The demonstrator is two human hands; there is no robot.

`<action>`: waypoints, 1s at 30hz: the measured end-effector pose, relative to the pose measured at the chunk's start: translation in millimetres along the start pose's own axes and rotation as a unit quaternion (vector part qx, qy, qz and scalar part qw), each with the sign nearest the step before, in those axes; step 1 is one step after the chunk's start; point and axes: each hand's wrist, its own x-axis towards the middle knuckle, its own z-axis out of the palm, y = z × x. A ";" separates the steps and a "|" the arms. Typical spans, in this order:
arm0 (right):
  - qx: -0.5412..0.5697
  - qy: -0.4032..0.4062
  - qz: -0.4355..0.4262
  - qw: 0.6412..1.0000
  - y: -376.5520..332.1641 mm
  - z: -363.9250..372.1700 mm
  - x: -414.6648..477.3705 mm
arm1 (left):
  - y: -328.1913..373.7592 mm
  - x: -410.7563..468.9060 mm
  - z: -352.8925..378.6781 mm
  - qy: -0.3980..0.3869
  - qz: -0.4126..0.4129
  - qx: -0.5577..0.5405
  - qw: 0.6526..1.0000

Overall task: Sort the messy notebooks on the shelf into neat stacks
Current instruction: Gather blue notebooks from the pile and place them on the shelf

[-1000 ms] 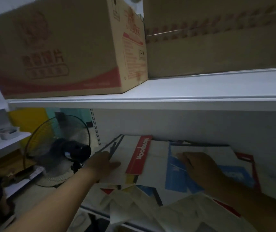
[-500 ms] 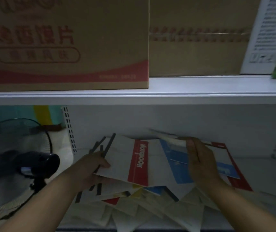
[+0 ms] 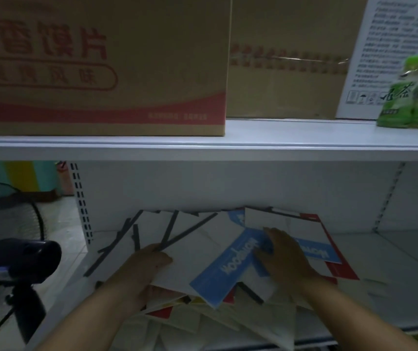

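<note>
A messy heap of white notebooks lies on the lower white shelf, covers striped grey, blue or red. A notebook with a blue band lies slanted on top in the middle. My left hand grips the left edge of a white, grey-striped notebook, thumb on top, fingers underneath. My right hand rests flat on the blue-banded covers, fingers pointing left. A red-edged notebook sticks out at the right under a second blue-banded one. More notebooks sprawl toward the shelf's front edge.
The upper shelf hangs close above and carries a red-printed cardboard box, a plain carton, a white box and green packets. A dark standing fan is at the left. The right of the lower shelf is bare.
The red-banded notebook that was on top is gone from view; a blue-banded one now lies on top. My right hand has moved left onto it, and my left hand grips a grey-striped cover.
</note>
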 end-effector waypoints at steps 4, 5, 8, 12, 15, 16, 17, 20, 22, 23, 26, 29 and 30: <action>0.044 0.014 0.005 0.999 1.1 1.9 1.0 | 0.0 -6.9 -5.3 -0.005 0.008 -0.016 1.000; 0.042 0.020 0.005 0.999 2.1 2.1 0.9 | 0.5 -8.7 -7.6 0.001 0.017 -0.023 1.000; 0.013 0.044 0.013 0.999 8.6 2.3 5.5 | 1.0 -12.3 -17.8 0.033 0.035 -0.057 0.997; -0.065 0.077 -0.008 0.995 18.5 7.0 18.3 | -1.6 -20.9 -25.3 0.039 0.016 -0.092 0.995; 0.042 0.148 -0.014 0.988 20.2 10.3 18.0 | -3.8 -26.8 -25.9 0.051 0.031 -0.087 0.994; 0.099 0.177 -0.013 0.979 17.7 8.5 15.2 | -4.0 -29.2 -26.4 0.056 0.037 -0.083 0.994; 0.147 0.212 -0.022 0.966 14.6 5.3 12.0 | -4.4 -30.8 -27.5 0.059 0.040 -0.079 0.994; 0.172 0.285 -0.127 0.934 -5.9 -5.0 -3.8 | -6.1 -33.6 -30.9 0.060 0.043 -0.080 0.994; 0.157 0.234 -0.254 0.925 -28.0 -4.6 -18.2 | -6.9 -34.8 -30.9 0.047 0.052 -0.095 0.993; 0.146 0.166 -0.323 0.920 -38.4 -1.0 -24.9 | -7.5 -34.7 -29.8 0.037 0.061 -0.100 0.992; 0.048 -0.022 -0.424 0.904 -55.8 21.4 -36.2 | -11.9 -34.7 -27.1 0.029 0.074 -0.098 0.992; 0.060 -0.100 -0.360 0.926 -56.1 31.5 -45.7 | -22.0 -29.7 -24.5 0.091 0.109 -0.053 0.988; 0.090 -0.108 -0.308 0.941 -56.3 31.6 -50.0 | -24.4 -28.9 -23.4 0.115 0.124 -0.045 0.985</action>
